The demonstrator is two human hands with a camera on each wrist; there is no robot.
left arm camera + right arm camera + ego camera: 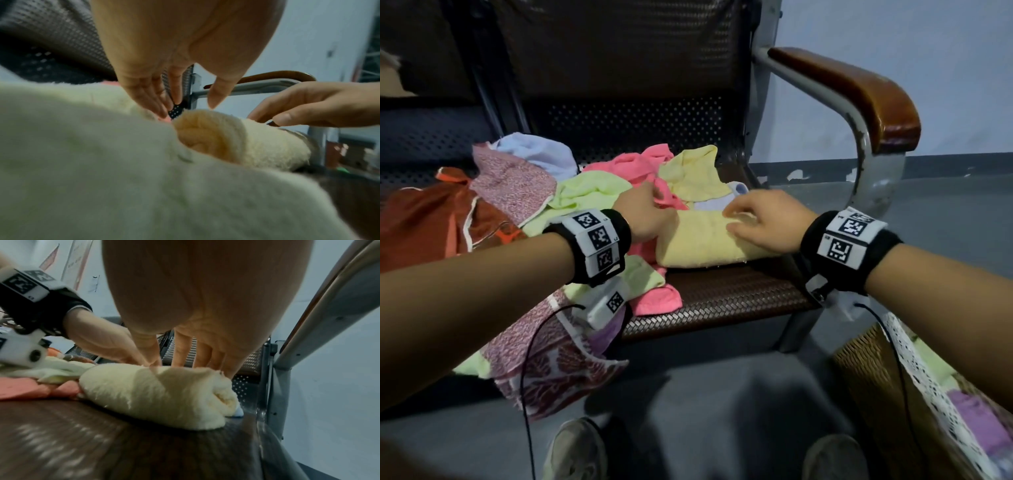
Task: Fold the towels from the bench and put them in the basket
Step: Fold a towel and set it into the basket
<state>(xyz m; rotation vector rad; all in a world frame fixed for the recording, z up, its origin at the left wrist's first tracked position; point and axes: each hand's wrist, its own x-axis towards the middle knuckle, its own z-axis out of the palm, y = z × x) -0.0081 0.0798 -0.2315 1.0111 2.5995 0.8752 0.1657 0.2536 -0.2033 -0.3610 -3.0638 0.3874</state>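
Woven brown bench seat [729,294] against a pale wall, armrest [859,92] at right. Folded yellow towel [705,241] lies on the seat beside a heap of unfolded towels [592,192]. Left hand [645,216] and right hand [767,222] rest on the towel's far edge, fingers [180,352] nearly straight, pressing down and gripping nothing. Basket [866,373] stands on the floor at lower right, holding folded towels.

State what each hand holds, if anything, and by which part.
Neither hand grips anything. The right hand and left hand rest straight fingers on the far top edge of the folded yellow towel on the bench.
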